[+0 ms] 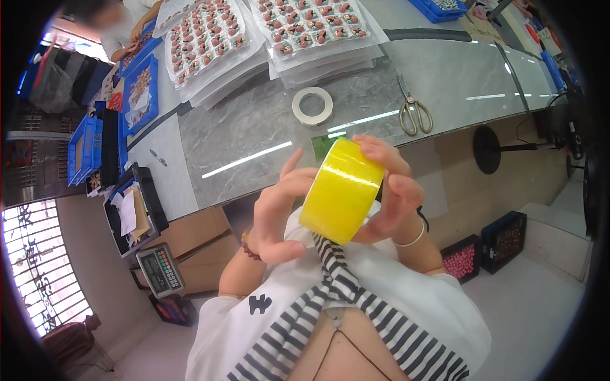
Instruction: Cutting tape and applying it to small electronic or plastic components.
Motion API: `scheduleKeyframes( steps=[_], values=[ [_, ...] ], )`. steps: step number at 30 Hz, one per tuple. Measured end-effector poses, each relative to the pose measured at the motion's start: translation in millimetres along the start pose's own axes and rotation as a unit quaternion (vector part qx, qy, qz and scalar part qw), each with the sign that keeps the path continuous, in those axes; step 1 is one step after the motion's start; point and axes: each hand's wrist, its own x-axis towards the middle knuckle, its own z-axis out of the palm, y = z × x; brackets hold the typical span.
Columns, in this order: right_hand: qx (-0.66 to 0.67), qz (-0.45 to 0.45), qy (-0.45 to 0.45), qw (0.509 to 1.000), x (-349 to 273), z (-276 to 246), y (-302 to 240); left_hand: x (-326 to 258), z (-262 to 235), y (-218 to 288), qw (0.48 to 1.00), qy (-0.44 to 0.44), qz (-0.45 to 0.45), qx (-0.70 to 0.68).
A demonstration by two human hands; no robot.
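Note:
A thick roll of yellow packing tape (343,192) is held up and tilted in front of my chest, just off the table's near edge. My right hand (395,190) grips it from the right, with fingers bent over its upper right side. My left hand (279,213) is at the roll's left side, thumb and fingers spread apart. One of its fingertips reaches the roll's edge; whether it presses there I cannot tell. Beyond the roll, a flat ring of white tape (312,106) and metal scissors (414,115) lie on the grey marbled tabletop (248,136). A small green piece (323,147) is behind the yellow roll.
Stacked clear trays (219,54) of small red-brown pieces fill the far side, beside another stack (311,32). Blue bins (140,95) stand at left, near another person's hand (136,32). A scale (160,270) sits lower left. Dark crates (460,259) rest on the floor at right.

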Motion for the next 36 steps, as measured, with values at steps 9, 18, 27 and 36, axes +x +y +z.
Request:
scheduleKeyframes(
  steps=[9, 18, 27, 36],
  values=[
    [-0.139, -0.088, -0.007, 0.986, -2, -9, -8, -4, 2, 11, 0.975, -0.031, -0.115, -0.186],
    [-0.096, -0.012, 0.047, 0.994, -6, -6, -16, -2, 9, 4, 0.975, -0.039, -0.100, -0.193],
    [-0.210, -0.078, -0.009, 0.975, -12, -17, -13, 3, 11, 4, 0.971, -0.009, -0.145, -0.189],
    [-0.122, -0.013, 0.021, 0.992, -16, -10, -11, 12, 15, 2, 0.974, -0.005, -0.139, -0.177]
  ],
)
